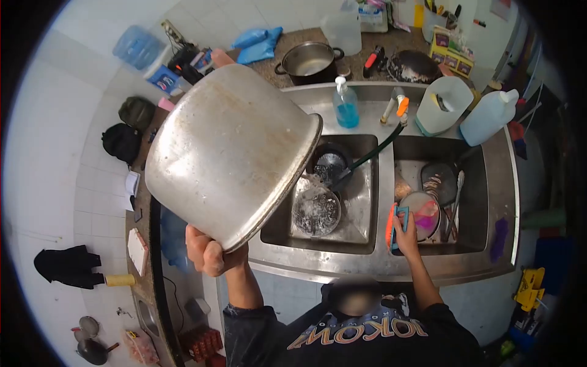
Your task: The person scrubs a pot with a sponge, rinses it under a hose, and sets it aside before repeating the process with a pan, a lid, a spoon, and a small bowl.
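Head view: your left hand [211, 252] grips the pot [226, 153] at its near edge
Scrubber [390, 228]: clasped in your right hand [408, 235]

Back counter of speckled brown stone [354, 68]: crumpled bright-blue plastic bags [263, 50]; just right of these, dark metal pot with two side handles [313, 79]. Translucent plastic container [342, 32] behind pot. Farther right, blackened round pan [414, 66] near a yellow-and-purple cardboard box [451, 52]. Left side: translucent blue water bottle [137, 48]; black jacket [68, 266] against white tiled wall [92, 202]; pale-yellow roll [120, 279] just beside jacket; white notepad with red edge [137, 252]. Lower left: red plastic crate [205, 347], contents unclear.
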The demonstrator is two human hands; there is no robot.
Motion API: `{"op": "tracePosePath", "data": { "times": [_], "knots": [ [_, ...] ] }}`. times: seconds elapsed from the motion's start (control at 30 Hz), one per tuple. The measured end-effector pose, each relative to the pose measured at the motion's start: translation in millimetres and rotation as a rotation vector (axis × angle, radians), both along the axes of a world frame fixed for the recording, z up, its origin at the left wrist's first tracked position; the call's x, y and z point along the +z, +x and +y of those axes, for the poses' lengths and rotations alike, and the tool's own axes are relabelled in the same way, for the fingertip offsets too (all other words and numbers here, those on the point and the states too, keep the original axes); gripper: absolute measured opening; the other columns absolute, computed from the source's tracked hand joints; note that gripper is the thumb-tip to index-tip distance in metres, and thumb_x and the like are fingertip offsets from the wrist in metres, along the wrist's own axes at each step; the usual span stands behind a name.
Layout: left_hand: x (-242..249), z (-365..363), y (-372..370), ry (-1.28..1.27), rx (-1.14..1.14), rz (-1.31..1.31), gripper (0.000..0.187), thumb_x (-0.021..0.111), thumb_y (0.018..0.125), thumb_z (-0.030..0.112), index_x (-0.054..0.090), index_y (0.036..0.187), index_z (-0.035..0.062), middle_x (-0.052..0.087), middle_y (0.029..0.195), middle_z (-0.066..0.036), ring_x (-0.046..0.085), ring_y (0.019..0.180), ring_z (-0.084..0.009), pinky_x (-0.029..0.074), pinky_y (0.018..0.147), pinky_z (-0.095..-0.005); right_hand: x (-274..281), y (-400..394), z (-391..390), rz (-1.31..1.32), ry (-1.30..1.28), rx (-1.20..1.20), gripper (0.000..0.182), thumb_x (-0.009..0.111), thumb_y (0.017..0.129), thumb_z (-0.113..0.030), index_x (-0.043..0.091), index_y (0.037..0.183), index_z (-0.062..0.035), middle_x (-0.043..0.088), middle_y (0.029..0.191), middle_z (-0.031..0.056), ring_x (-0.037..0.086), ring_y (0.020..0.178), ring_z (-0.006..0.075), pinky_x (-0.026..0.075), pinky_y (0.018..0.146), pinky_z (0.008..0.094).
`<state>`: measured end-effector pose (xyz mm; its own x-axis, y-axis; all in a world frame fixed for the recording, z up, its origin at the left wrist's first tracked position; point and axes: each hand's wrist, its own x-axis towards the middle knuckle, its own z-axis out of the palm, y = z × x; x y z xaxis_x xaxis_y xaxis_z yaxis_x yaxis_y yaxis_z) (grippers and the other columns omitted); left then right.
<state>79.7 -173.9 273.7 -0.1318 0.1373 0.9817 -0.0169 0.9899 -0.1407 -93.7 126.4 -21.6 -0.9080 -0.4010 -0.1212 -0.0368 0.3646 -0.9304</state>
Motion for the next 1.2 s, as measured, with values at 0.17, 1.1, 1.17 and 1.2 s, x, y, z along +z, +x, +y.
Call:
{"op": "tracePosePath", "data": {
  "times": [0.17, 1.1, 1.17, 1.2],
  "knots": [
    [-0.4, 10.5, -11.3, 0.629, 0.094, 0.218, 0.017, 0.054, 0.075, -0.014, 0.049, 0.078, 0.0021, 0.056, 0.079, -0.002, 0.054, 0.074, -0.0119, 0.044, 0.072, -0.0263, -28.8, -3.5, 27.3, -0.064, -0.029, -0.066, 0.039, 0.06, 0.093, -0.033, 0.051, 0.113, -0.0017, 0.064, 0.097, 0.0146, 0.063, 0.089, 0.0259, 0.048, 0.079, 0.0377],
    [-102.2, 18.5, 2.8, 1.686, -0.215, 0.527, 0.041, 0.043, 0.066, -0.022, 0.053, 0.097, 0.0034, 0.062, 0.093, -0.004, 0.06, 0.079, -0.0128, 0.049, 0.068, -0.0247, -50.0, -12.9, 73.9, -0.376, 0.008, -0.176, 0.038, 0.054, 0.097, -0.033, 0.047, 0.127, -0.0115, 0.051, 0.076, -0.0028, 0.05, 0.053, 0.0056, 0.041, 0.043, 0.023],
    [-107.9, 17.5, 3.3, 1.687, -0.204, 0.517, 0.04, 0.043, 0.066, -0.023, 0.053, 0.095, 0.0032, 0.063, 0.092, -0.004, 0.06, 0.079, -0.0126, 0.049, 0.067, -0.0242, -50.9, -13.9, 74.3, -0.375, 0.026, -0.165, 0.038, 0.055, 0.097, -0.032, 0.048, 0.127, -0.0105, 0.052, 0.079, -0.0035, 0.048, 0.054, 0.0051, 0.04, 0.045, 0.0224],
    [-111.9, 16.9, 2.9, 1.696, -0.198, 0.52, 0.038, 0.044, 0.066, -0.022, 0.052, 0.093, 0.0032, 0.062, 0.09, -0.003, 0.059, 0.078, -0.0119, 0.048, 0.068, -0.0233, -44.3, -13.5, 72.9, -0.375, 0.033, -0.164, 0.038, 0.055, 0.097, -0.032, 0.048, 0.127, -0.0105, 0.052, 0.079, -0.0035, 0.048, 0.054, 0.0051, 0.04, 0.045, 0.0224]
  ]
}}
